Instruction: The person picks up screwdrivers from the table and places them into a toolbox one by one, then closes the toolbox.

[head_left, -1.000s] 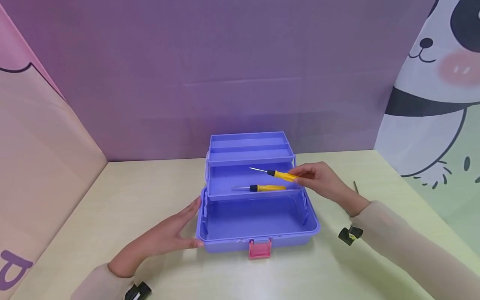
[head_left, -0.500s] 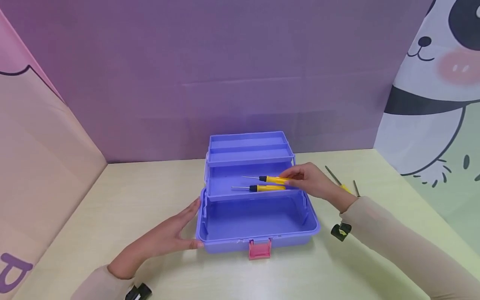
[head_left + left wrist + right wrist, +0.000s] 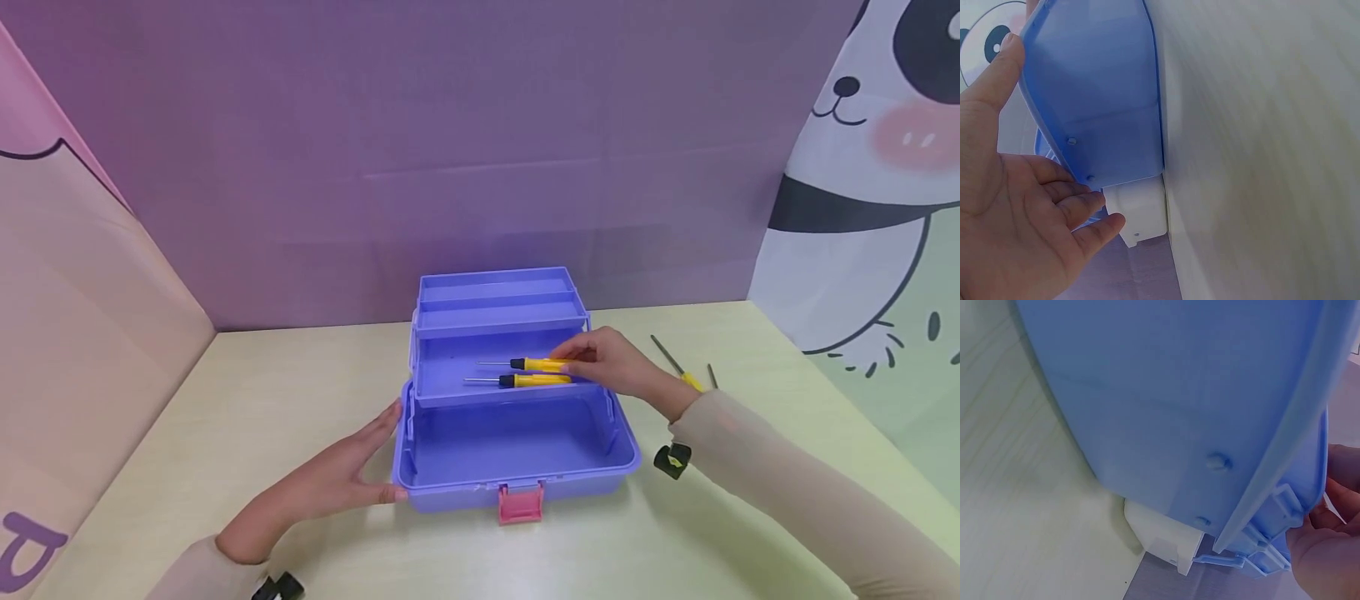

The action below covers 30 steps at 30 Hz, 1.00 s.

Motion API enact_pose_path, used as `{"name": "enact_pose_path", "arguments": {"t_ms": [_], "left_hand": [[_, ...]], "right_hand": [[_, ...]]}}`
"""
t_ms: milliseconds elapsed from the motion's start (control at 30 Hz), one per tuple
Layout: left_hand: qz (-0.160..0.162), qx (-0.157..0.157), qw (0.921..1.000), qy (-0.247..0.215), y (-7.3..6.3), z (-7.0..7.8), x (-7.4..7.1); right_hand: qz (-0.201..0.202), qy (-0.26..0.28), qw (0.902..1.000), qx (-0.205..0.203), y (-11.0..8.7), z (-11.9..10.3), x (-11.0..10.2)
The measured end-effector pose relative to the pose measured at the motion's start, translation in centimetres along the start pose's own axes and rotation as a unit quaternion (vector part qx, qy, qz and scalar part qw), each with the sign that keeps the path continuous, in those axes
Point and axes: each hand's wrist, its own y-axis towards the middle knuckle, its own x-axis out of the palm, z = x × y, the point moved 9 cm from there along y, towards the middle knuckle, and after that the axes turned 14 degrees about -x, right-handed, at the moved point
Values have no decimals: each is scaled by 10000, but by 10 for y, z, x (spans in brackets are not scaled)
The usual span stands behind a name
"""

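A purple-blue toolbox [image 3: 525, 497] with a pink latch [image 3: 520, 505] stands with its tiered trays raised. My right hand [image 3: 611, 362] pinches the yellow handle of a screwdriver [image 3: 536, 364] low over the middle tray [image 3: 480, 346], its shaft pointing left. Just in front of it, a second yellow screwdriver [image 3: 528, 381] lies in the same tray, almost parallel. At the box's left side is my left hand [image 3: 330, 467], its fingers spread and its thumb at the front corner. In the left wrist view the left palm [image 3: 1022, 231] faces the box's side wall [image 3: 1097, 94].
To the right of the box, another yellow-handled screwdriver [image 3: 678, 365] lies on the pale wooden table [image 3: 300, 367], partly behind the right forearm. A thin metal shaft [image 3: 712, 377] shows beside it. A purple backdrop [image 3: 450, 150] rises behind the box.
My right hand has moved left and slightly lower with the screwdriver, which now sits nearly parallel to the one in the tray. The left hand has stayed at the box.
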Motion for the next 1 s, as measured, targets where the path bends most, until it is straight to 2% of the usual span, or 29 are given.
{"name": "enact_pose_path", "arguments": {"t_ms": [533, 1000], "left_hand": [[38, 45, 10000, 42, 0, 0, 1], [5, 2, 9999, 112, 0, 0, 1]], "right_hand": [[-217, -93, 9997, 119, 6, -1, 6], [-685, -194, 9972, 240, 11, 1, 9]]}}
